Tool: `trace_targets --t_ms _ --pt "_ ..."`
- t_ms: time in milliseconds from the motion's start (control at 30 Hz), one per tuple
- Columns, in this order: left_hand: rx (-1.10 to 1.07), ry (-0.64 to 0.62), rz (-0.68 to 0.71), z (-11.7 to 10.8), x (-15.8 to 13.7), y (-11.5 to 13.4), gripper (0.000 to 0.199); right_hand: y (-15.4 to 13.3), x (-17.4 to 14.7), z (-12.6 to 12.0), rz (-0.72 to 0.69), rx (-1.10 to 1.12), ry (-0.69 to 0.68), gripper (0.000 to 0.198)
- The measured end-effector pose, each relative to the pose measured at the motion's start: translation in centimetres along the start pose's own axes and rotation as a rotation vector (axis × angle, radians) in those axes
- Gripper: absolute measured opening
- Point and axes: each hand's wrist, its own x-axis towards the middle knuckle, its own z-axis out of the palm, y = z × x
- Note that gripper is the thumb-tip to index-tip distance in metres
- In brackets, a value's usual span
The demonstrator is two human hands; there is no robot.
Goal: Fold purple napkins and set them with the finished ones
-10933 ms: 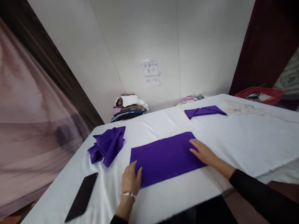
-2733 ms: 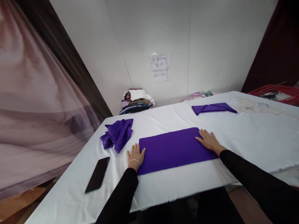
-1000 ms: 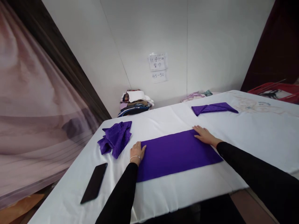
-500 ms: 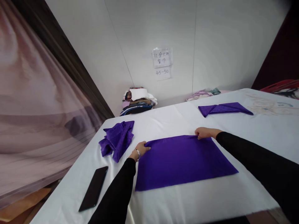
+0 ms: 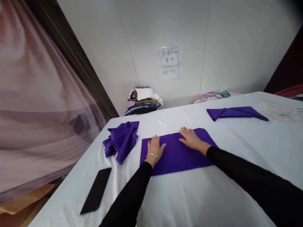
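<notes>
Purple cloth [image 5: 181, 159] lies as a flat rectangle on the largest thing told of, a white-covered surface [image 5: 180, 195]; it is in front of the person, likely so that both arms reach it easily. Next in size, 2 other purple pieces lie apart from it: a folded purple cloth [image 5: 236, 113] farther back on the right and a crumpled purple cloth [image 5: 123, 137] on the left, perhaps set off to leave working room. Smaller is a black phone [image 5: 96, 190], nearer on the left, touching no fabric. Both hands lie on the rectangle, fingers spread, a gap between them, clamped on nothing; the left hand [image 5: 155, 147] and right hand [image 5: 191, 138] reach its far edge, presumably to press it smooth. Smallest, 1 bracelet [image 5: 152, 155] rings the left wrist.
</notes>
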Motion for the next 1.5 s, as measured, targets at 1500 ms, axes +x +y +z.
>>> trace_targets --t_ms 1500 --pt "-0.946 0.226 -0.1 -16.7 -8.4 -6.4 0.028 9.0 -12.8 -14.8 0.251 0.866 0.253 0.033"
